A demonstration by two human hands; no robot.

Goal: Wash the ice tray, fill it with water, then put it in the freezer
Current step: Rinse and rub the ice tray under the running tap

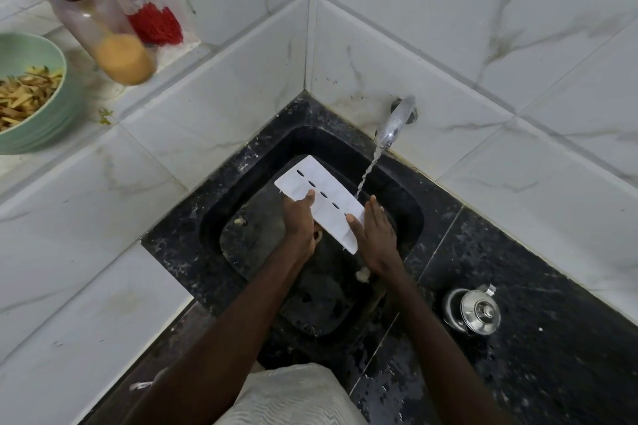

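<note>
Both hands hold the ice tray (329,217) over the black sink (214,217). On the long near-left edge, the left hand (300,217) grips the tray with its thumb laid on top and its fingers going under, so this hand is closed around the tray. On the other long edge, the right hand (378,235) has its fingers straight and together, pressed along the side, and its thumb rests on the top face. The tray is white, long and narrow, with a row of dark oval slots down its middle. It lies diagonally above the basin, the far end pointing toward the back left of the sink.

From the tap (393,124) on the wall at the back right of the sink, a thin stream of water (367,172) falls down. It passes just beside the right edge of the tray, near the fingertips of the right hand; whether it touches the tray cannot be told.

Right of the sink, a small steel kettle (474,310) stands on the wet black counter (535,338). On the white ledge at the upper left are a green bowl (51,121) with food strips, a bottle (103,34) with an orange-yellow content at its bottom, and a clear bag (155,24) with something red inside.
</note>
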